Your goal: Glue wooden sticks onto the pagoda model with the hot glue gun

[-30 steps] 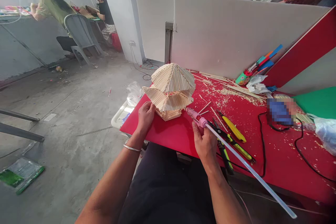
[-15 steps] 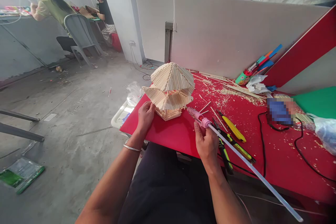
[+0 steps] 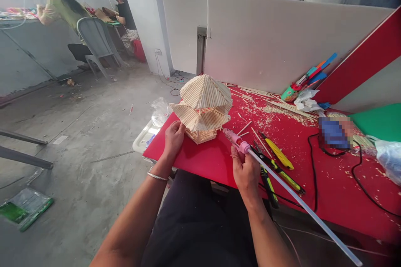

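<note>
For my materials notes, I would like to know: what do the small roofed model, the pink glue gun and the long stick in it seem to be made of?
Roofed model: probably wood, matt and unpainted; it shows rows of pale, thin rods.
Glue gun: likely plastic, given its smooth pink body.
Long stick: perhaps hot-melt glue, as it looks smooth and translucent.

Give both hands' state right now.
Left hand: at the stick model, lower left; grip cannot be told.
Right hand: closed around the pink glue gun.
</note>
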Demonstrator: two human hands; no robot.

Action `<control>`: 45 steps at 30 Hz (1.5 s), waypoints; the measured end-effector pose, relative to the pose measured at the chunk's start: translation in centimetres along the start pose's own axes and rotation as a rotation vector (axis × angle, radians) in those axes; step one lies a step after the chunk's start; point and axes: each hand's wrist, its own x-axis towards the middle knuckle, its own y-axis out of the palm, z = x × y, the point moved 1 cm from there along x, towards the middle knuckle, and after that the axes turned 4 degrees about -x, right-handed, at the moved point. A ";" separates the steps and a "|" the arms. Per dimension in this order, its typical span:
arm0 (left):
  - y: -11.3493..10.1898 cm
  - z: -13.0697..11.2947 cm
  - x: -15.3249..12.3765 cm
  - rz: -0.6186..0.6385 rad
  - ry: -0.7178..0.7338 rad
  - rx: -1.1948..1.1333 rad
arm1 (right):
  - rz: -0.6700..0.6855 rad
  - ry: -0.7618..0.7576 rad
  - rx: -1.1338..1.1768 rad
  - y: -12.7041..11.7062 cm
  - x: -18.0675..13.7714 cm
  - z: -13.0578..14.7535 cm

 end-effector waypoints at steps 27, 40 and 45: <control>-0.1 0.0 0.1 0.006 -0.015 0.018 | 0.072 0.045 0.136 -0.9 1.4 0.3; -0.2 -1.1 -0.4 0.020 0.013 0.013 | 0.219 -0.023 0.181 -1.1 -1.3 2.3; -0.2 -1.3 -0.5 0.035 0.023 0.012 | 0.212 -0.045 0.142 -1.2 -1.1 2.3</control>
